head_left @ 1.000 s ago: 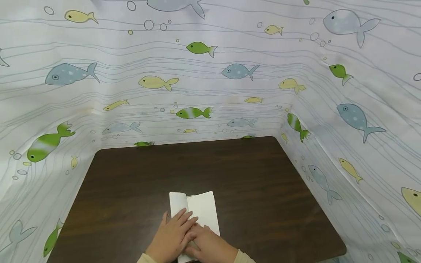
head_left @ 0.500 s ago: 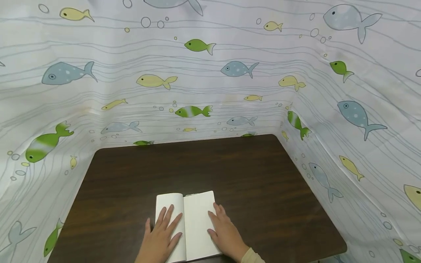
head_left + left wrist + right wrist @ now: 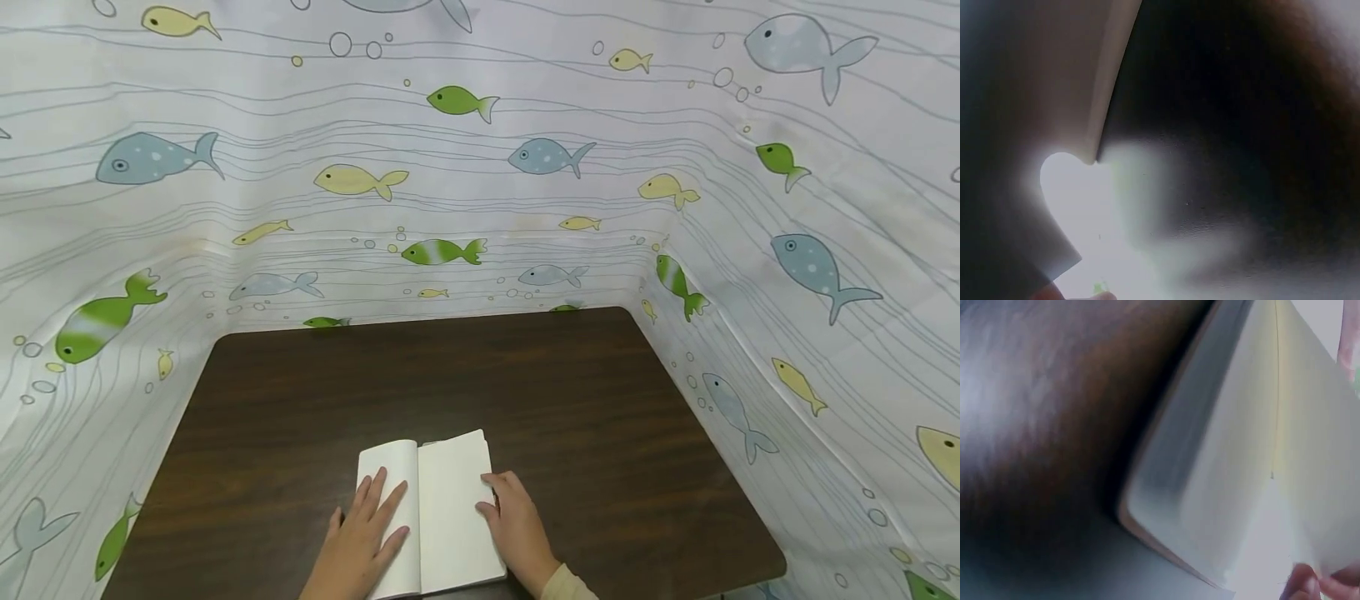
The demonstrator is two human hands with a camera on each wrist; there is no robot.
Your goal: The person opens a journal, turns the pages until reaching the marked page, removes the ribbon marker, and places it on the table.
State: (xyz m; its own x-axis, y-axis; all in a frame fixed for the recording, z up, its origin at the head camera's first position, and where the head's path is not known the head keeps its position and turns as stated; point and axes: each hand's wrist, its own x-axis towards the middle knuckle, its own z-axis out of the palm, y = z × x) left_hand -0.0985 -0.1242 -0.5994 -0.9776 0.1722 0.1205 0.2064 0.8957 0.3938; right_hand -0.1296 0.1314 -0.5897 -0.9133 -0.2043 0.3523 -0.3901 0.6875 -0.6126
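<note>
A notebook (image 3: 453, 517) with blank white pages lies open on the brown table. My left hand (image 3: 358, 537) rests on its left page, fingers spread. At the notebook's right edge, my right hand (image 3: 521, 529) pinches a page between thumb and fingers. Seen from the right wrist, that page (image 3: 1319, 450) is raised away from the stack below, with the fingertips (image 3: 1302, 586) at its edge. The left wrist view is dark and blurred; a pale page edge (image 3: 1110, 81) crosses it, and a fingertip (image 3: 1102, 295) shows at the bottom.
The dark wood-grain table (image 3: 570, 400) has rounded corners and extends behind and to both sides of the notebook. A white curtain (image 3: 480, 200) printed with green, blue and yellow fish hangs round its back and sides.
The hands were together over the partly opened notebook, then moved apart as its left page was spread flat. Since then, the right fingers have curled in at the right page's edge.
</note>
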